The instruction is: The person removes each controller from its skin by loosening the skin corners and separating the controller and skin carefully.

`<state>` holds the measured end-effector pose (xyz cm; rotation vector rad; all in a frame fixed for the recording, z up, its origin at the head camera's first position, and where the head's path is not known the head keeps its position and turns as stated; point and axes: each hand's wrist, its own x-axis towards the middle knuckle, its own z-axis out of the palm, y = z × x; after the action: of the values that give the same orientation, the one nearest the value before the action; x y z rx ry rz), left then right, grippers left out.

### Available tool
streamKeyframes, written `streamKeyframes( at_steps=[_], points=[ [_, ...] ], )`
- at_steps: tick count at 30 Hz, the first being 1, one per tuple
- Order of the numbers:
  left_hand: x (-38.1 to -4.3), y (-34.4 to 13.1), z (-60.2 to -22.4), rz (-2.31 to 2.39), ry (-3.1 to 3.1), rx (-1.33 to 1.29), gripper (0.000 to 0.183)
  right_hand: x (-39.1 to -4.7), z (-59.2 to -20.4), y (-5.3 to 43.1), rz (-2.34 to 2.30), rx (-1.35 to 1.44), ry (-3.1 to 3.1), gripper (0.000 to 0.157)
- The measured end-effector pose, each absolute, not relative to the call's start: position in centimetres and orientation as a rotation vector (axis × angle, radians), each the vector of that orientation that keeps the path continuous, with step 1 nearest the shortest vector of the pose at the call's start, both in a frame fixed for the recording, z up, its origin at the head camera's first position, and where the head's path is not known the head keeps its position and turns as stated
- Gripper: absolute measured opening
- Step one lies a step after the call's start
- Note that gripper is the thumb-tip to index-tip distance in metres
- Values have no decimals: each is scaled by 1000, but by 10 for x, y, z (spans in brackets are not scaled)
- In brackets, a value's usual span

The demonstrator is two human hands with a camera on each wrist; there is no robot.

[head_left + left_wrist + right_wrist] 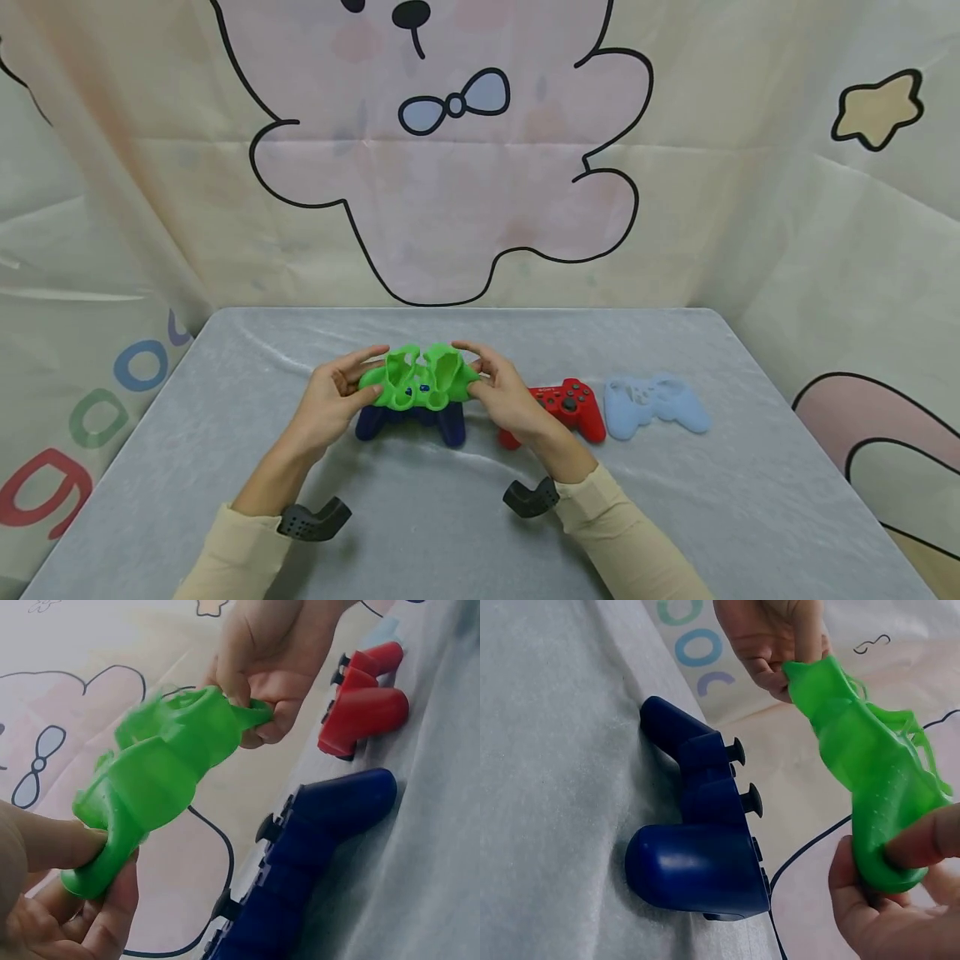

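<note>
A soft green controller sleeve (420, 382) is stretched between both hands, raised above a dark blue game controller (412, 423). My left hand (330, 400) pinches the sleeve's left end between thumb and fingers. At the opposite end my right hand (510, 396) pinches it the same way. In the left wrist view the green sleeve (165, 761) hangs apart from the blue controller (300, 870), its hollow side partly seen. The right wrist view shows the blue controller (697, 825) lying on the cloth with its thumbsticks facing up, nothing touching it.
Right of the blue controller lies a red game controller (573, 404), partly hidden behind my right hand. Beyond it rests a pale blue controller sleeve (654, 406). A grey cloth covers the table (420, 533), and printed curtains (750, 167) hang around it.
</note>
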<state>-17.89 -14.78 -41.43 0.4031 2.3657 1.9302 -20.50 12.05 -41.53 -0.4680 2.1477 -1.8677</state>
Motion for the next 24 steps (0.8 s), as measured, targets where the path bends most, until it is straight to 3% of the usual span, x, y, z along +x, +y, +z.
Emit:
streamKeyframes(
  at_steps=[4,10,15,20,24],
  points=[
    [-179,-149,-412,1934,2339,425,61,-205,-416,117,-1989,-373,2099,27],
    [-177,-146,-409,1878,2309,450,74,-206,-416,116,-2034,-303,2122,22],
    [-178,-145,-410,1890,2276,434,81,-205,-416,116,-2025,-331,2117,26],
    [-179,-145,-411,1947,2220,424,76,-204,-414,118,-1943,-446,2073,57],
    [-179,-146,-410,1967,2211,368,68,-202,-411,118,-1948,-476,2029,67]
  ],
)
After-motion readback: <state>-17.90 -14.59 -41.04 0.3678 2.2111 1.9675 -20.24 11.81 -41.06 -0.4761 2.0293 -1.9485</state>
